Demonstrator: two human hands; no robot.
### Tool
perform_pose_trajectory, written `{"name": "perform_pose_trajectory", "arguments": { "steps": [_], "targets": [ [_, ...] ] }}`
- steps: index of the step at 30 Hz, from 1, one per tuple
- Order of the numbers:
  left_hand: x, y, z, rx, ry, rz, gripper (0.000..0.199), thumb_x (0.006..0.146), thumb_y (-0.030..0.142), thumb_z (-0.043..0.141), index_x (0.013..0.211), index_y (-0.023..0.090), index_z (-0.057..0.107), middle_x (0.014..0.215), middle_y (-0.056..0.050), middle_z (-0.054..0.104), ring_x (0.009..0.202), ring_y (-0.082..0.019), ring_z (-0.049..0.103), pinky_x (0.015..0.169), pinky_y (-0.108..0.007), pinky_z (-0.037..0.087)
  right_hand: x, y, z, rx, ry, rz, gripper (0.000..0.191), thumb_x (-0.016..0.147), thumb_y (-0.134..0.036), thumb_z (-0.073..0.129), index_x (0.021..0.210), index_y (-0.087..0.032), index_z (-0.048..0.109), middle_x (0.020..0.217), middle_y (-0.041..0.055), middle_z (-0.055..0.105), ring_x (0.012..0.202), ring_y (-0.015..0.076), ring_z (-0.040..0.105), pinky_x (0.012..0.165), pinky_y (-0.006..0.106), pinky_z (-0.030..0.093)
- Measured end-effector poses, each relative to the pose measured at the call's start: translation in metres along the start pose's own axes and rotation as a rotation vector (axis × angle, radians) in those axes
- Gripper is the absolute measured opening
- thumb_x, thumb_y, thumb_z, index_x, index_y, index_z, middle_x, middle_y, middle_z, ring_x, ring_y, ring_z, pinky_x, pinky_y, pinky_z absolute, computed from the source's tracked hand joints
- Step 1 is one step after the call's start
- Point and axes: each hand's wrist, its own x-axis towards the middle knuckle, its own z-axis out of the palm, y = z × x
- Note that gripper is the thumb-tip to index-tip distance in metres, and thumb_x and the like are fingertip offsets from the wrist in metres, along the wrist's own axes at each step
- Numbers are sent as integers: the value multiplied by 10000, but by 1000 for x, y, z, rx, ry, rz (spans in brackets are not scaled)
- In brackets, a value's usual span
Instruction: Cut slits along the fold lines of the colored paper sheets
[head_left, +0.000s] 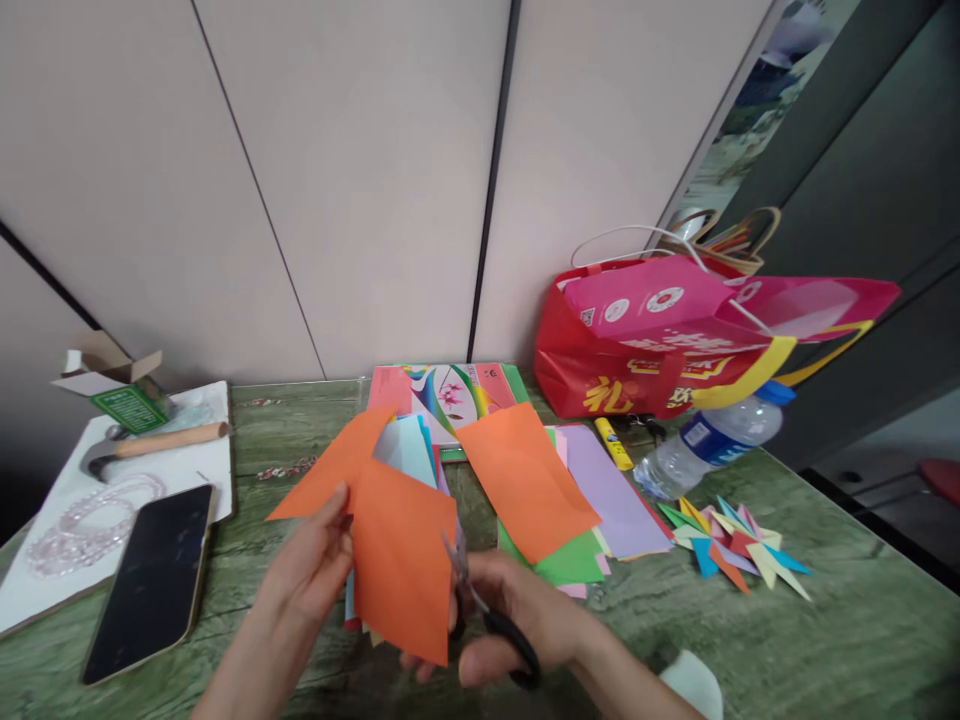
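Note:
Orange paper (405, 560), partly cut into two joined flaps, hangs in my left hand (319, 560), pinched between thumb and fingers. My right hand (517, 610) grips black-handled scissors (512, 640), their blades at the right edge of the paper. Another orange sheet (529, 482) lies on green and pink sheets to the right. Beside it is a stack of purple paper (611, 490). Light blue sheets (407, 448) show behind the held paper. A colourful paper pack (450, 395) lies at the back, near the wall.
Red and pink bags (637, 340), a water bottle (712, 440), a yellow glue stick (613, 444) and folded paper pieces (735, 540) stand or lie right. On the left are a phone (154, 580), a hammer (165, 440), beads (94, 520) and a green box (131, 400).

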Motion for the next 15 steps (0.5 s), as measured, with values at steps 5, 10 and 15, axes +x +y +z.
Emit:
{"name": "perform_pose_trajectory", "arguments": {
  "steps": [5, 10, 15],
  "targets": [
    [-4, -8, 4, -7, -32, -39, 258, 859, 34, 399, 732, 115, 608, 557, -11, 661, 442, -109, 625, 455, -186, 525, 1, -11, 13, -47, -148, 3, 317, 635, -460, 701, 771, -195, 591, 806, 44, 630, 863, 227, 597, 813, 353, 422],
    [-5, -20, 7, -44, -69, -66, 287, 845, -1, 386, 681, 127, 584, 586, -28, 672, 504, -134, 648, 510, -260, 569, 4, 2, 0, 100, 379, -428, 333, 655, -375, 727, 903, -253, 542, 1080, 76, 598, 1061, 265, 534, 875, 412, 413],
    [-9, -21, 10, -127, -156, -83, 211, 861, 60, 400, 788, 109, 592, 797, -118, 699, 798, -238, 685, 709, -471, 574, 5, 10, -12, -45, 698, -512, 286, 729, -311, 685, 950, -265, 510, 1103, 55, 589, 1102, 211, 500, 982, 393, 312]
  ]
}}
